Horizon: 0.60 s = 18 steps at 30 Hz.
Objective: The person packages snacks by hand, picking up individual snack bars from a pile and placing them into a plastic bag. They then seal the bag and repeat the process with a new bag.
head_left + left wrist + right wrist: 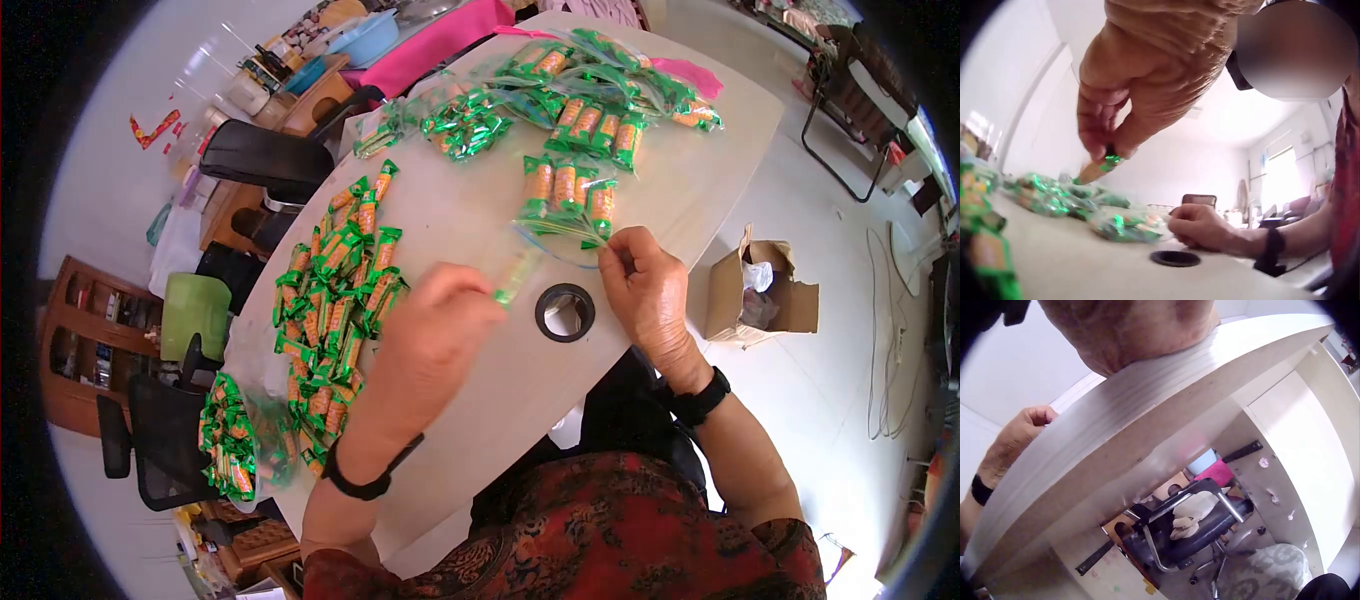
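My left hand pinches one green-and-orange wrapped snack by its end, blurred in the head view. The left wrist view shows that snack hanging from thumb and fingertips. My right hand pinches the edge of a clear zip bag between thumb and finger. Inside the bag lie several of the same snacks, side by side, its mouth towards me. A black ring-shaped roll lies flat on the table between my hands. In the right wrist view the right hand's fingertips are hidden.
A long heap of loose wrapped snacks covers the table's left side. Filled clear bags lie at the far end. Another full bag sits at the left edge. On the floor to the right stands an open cardboard box.
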Each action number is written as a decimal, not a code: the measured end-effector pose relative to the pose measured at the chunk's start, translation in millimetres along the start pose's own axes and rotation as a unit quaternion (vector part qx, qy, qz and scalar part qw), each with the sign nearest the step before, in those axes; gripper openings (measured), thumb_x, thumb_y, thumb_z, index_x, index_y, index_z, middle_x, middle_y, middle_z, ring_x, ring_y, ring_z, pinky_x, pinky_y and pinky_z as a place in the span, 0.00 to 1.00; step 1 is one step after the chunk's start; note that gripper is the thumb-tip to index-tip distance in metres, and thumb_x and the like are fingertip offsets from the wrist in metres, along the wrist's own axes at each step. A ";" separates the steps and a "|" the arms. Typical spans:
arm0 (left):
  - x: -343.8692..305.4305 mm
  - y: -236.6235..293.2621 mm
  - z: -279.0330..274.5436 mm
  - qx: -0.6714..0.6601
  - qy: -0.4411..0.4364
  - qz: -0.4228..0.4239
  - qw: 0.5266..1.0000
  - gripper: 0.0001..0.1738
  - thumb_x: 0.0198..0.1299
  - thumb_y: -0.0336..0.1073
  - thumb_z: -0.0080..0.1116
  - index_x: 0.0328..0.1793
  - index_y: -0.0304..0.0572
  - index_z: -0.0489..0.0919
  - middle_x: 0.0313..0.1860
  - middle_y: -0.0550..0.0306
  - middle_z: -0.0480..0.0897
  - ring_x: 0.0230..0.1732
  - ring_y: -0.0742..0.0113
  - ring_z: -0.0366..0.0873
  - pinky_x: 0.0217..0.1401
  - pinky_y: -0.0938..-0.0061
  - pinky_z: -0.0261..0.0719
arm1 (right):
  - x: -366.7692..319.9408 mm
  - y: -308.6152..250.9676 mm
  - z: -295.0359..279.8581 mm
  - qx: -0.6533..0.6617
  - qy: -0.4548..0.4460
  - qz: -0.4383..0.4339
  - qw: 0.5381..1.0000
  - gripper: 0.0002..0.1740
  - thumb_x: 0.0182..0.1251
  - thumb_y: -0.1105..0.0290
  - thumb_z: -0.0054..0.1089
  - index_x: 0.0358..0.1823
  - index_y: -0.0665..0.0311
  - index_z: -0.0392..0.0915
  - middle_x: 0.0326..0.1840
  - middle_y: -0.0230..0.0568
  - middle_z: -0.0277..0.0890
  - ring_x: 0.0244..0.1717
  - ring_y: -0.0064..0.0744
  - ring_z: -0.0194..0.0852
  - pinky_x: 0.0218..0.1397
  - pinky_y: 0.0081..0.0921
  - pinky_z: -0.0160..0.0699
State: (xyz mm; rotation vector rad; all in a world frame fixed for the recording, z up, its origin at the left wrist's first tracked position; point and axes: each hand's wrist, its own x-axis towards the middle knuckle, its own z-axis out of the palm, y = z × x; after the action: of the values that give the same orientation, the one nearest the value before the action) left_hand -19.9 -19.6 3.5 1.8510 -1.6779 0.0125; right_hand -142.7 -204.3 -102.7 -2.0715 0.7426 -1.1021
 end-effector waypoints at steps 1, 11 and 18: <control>2.2 0.5 10.0 0.000 -0.001 -0.001 1.000 0.07 0.53 0.20 0.59 0.38 0.36 0.79 0.42 0.50 0.77 0.39 0.57 0.79 0.40 0.73 0.77 | -0.1 0.1 0.1 0.000 -0.001 0.001 1.000 0.06 0.60 0.70 0.63 0.33 0.61 0.74 0.25 0.45 0.78 0.25 0.47 0.79 0.28 0.37 0.77; 44.4 -13.1 60.0 0.099 -0.039 0.125 0.986 0.08 0.50 0.23 0.59 0.39 0.33 0.78 0.42 0.50 0.77 0.38 0.57 0.79 0.37 0.72 0.78 | -1.1 -0.2 -1.6 0.010 0.004 -0.010 1.000 0.07 0.60 0.71 0.63 0.34 0.62 0.73 0.26 0.46 0.78 0.24 0.48 0.79 0.26 0.37 0.77; 92.1 -23.9 87.9 0.293 0.053 0.168 0.940 0.03 0.49 0.27 0.57 0.29 0.41 0.74 0.32 0.56 0.74 0.31 0.56 0.73 0.32 0.62 0.70 | 0.8 -1.5 -4.2 0.019 -0.007 -0.022 1.000 0.07 0.58 0.73 0.63 0.33 0.62 0.72 0.25 0.44 0.77 0.24 0.48 0.78 0.26 0.38 0.76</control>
State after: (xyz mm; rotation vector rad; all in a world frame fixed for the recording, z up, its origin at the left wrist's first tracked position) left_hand -16.0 -141.8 -39.6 1.8833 -2.0370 0.8203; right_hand -145.7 -205.2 -99.4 -2.0702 0.6682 -1.1167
